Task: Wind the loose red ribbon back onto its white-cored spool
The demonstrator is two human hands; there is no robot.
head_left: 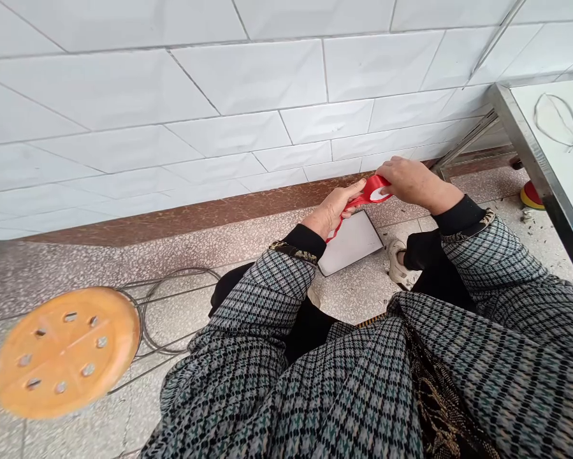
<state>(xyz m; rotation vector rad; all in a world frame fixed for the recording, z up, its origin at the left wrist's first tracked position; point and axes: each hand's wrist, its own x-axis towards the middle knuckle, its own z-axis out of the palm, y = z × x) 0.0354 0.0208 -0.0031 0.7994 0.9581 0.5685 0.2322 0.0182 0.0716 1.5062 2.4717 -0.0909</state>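
Observation:
My left hand [331, 210] and my right hand [408, 182] are held out in front of me above the floor, both closed on a red ribbon [369, 194]. The right hand grips its upper, looped end with fingers curled over it. The left hand pinches the lower part, and a red strip trails down under its palm. Below the hands a flat white board [353, 245] lies on the speckled floor. Both my arms wear checked sleeves with black cuffs.
An orange round stool seat [66, 350] with holes stands at the lower left on a wire frame. A metal-edged table [539, 159] with white cord on top is at the right. A white tiled wall [248, 89] rises ahead. A shoe [397, 262] rests beside the board.

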